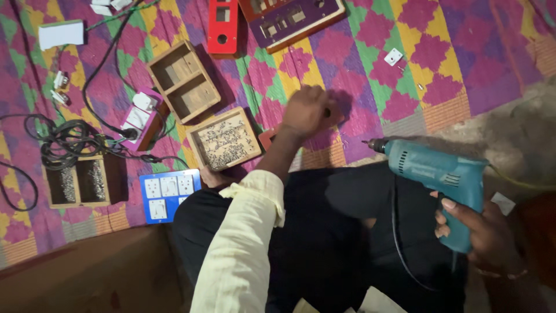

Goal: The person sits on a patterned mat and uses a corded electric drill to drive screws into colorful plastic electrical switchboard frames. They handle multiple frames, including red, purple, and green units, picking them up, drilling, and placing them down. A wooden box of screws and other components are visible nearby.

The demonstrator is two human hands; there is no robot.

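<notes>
My right hand [483,229] grips the teal electric drill [437,174] by its handle, bit pointing left over my lap. My left hand [307,110] is closed in a loose fist over the patterned mat [405,64], just right of the wooden box of screws [225,141]. Blue switchboard [168,194] near my knee.

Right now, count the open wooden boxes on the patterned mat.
3. An empty wooden box at upper left, a wooden box of small screws beside the left hand, another by the black cables.
</notes>
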